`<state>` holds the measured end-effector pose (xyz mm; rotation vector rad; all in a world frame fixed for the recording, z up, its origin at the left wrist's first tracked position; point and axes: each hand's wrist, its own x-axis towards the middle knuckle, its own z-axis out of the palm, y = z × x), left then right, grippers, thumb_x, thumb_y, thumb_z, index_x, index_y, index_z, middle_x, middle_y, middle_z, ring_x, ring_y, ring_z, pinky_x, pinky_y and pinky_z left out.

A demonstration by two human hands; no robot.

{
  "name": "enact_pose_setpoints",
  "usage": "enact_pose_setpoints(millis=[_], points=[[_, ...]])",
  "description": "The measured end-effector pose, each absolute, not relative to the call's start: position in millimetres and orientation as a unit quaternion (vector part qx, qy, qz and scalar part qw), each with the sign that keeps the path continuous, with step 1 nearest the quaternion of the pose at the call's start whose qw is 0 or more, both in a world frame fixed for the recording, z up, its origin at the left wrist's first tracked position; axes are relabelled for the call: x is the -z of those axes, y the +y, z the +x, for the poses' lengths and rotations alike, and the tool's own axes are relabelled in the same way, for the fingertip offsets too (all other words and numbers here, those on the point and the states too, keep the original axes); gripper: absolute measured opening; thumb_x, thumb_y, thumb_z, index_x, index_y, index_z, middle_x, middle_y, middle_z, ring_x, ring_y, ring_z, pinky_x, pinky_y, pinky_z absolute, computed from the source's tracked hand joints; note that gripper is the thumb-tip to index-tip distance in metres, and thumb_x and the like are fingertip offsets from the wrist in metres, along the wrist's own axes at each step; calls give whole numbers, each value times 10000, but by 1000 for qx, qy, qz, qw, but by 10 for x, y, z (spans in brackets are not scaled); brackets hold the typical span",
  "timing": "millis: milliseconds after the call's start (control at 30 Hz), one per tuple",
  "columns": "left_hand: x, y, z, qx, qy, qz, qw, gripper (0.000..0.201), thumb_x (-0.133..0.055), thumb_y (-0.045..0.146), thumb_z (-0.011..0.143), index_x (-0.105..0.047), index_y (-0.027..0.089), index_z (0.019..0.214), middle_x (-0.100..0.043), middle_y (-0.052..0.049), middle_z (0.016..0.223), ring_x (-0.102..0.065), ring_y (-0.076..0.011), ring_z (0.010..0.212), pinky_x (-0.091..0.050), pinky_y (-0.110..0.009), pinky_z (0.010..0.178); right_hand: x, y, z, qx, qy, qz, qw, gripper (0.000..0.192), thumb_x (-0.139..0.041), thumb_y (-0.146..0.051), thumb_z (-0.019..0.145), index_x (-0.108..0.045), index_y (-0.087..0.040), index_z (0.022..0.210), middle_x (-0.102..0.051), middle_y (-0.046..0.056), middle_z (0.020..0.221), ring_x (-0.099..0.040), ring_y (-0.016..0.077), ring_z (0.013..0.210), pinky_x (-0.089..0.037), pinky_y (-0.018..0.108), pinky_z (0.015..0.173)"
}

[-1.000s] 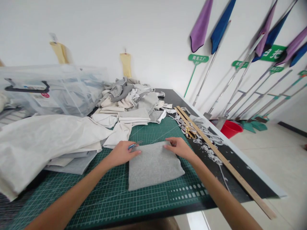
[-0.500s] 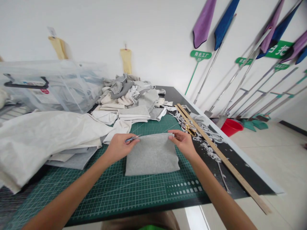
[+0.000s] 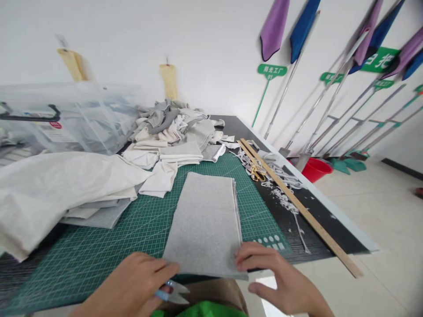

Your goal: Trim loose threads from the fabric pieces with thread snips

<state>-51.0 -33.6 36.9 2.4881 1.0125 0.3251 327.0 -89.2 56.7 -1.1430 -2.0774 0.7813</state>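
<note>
A grey cloth lies flat and folded in layers on the green cutting mat, its near edge by the table's front. My left hand is at the cloth's near left corner, closed around blue-handled thread snips whose blades point right. The tip of a finger there is close to the cloth; whether it presses on it I cannot tell. At the near right corner my right hand rests its fingertips on the cloth, with the thumb spread away below the edge.
Left lie a large white cloth and layered grey pieces. A heap of scraps and a clear plastic box stand behind. Along the right are a wooden ruler, gold-handled scissors and cut strips.
The grey cloth now stretches farther from front to back, its far part lying up the mat. Both hands have moved from its far edge to its near corners, and the right hand has let go.
</note>
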Motion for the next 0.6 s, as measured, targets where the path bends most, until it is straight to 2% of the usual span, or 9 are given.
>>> enact_pose_setpoints(millis=[133,267,400,467,600], points=[[-249,-293,-605,-90,410,893,161,618,-653,219,793,-610,498,1343,-783,17,1095,-737,-263,911,-530,-360,829,-423,-919,3275,-230,-714,-528,398,242,-686,-249,893,-782,-347,1093,-779,78,1095,-740,279,1036,-613,413,912],[-363,-41,-431,-95,444,878,154,530,-573,450,939,-483,490,1460,-791,8,1058,-745,-253,866,-529,-339,777,-409,-626,3238,-198,-651,-573,456,189,-652,-284,917,-783,-293,1053,-768,80,1095,-722,268,1027,-580,408,942],[-362,58,-192,-55,481,865,131,573,-544,574,934,-481,424,1484,-787,-64,961,-739,-304,865,-533,-395,794,-350,-329,3197,-219,-630,-603,439,247,-656,-273,882,-760,-238,1103,-760,93,1108,-717,263,984,-590,416,885],[-275,41,-138,-32,491,860,131,574,-562,525,928,-486,408,1484,-785,-80,963,-738,-322,878,-534,-423,811,-308,-227,3178,-234,-621,-618,421,275,-669,-261,852,-756,-218,1109,-760,100,1123,-716,276,996,-586,440,898],[-99,-16,-139,-23,508,848,149,596,-505,433,955,-400,380,1540,-787,-82,1024,-742,-313,896,-542,-427,814,-244,-104,3134,-257,-607,-630,410,322,-659,-275,852,-738,-194,1154,-759,106,1165,-725,266,1020,-576,443,962]])
